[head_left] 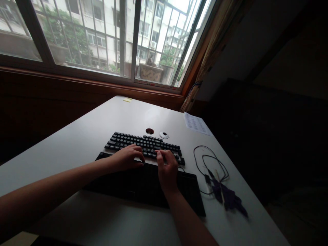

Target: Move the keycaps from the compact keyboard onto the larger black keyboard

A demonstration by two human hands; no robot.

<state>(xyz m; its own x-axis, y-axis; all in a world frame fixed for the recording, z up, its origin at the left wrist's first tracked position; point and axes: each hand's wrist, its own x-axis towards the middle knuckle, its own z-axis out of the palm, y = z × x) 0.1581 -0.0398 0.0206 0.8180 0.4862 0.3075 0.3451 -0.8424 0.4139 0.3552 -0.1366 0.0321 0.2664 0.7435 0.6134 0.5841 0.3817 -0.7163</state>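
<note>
Rows of black keycaps (pixel 128 139) lie on the desk (pixel 84 140) just beyond both hands, apparently already off the keyboard base (pixel 146 186) beneath, remainder too dark to judge; left hand (pixel 129 157) curled, right hand (pixel 167 167) bunched, can't tell if either grips anything.

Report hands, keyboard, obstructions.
Left hand at far edge, right hand over black rectangular keyboard. Black keycaps in rows beyond. Looped black cable at right, seemingly not obstructing.
</note>
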